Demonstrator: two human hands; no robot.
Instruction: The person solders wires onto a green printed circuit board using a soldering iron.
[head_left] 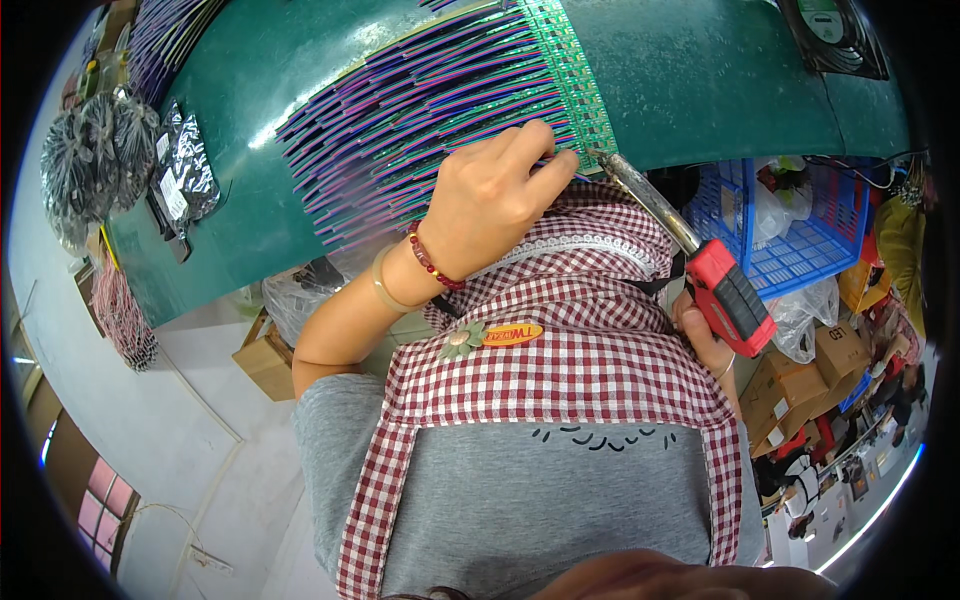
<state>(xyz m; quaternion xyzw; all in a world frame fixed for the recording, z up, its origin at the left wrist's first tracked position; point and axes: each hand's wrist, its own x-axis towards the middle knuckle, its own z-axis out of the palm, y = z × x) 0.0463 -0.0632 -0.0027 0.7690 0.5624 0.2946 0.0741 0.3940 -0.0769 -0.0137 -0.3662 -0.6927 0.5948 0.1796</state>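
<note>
A long green circuit board panel (577,75) lies on the table, with many thin purple, pink and black wires (420,110) fanning leftward from its edge. My left hand (495,190) is closed at the panel's near end, its thumb and index finger bent together beside the last wires. What is pinched there is hidden by the fingers. My right hand (706,338), partly covered by the tool, grips a soldering iron (728,298) with a red and black handle. Its metal shaft points up and left, and the tip is at the panel's near corner, close to my left fingertips.
Black plastic bags (98,165) and a silvery packet (185,180) sit on the left of the green table (700,90). A bundle of reddish wires (122,310) hangs off that edge. Blue plastic crates (800,235) and cardboard boxes (785,390) stand at right. A black-framed device (835,35) is far right.
</note>
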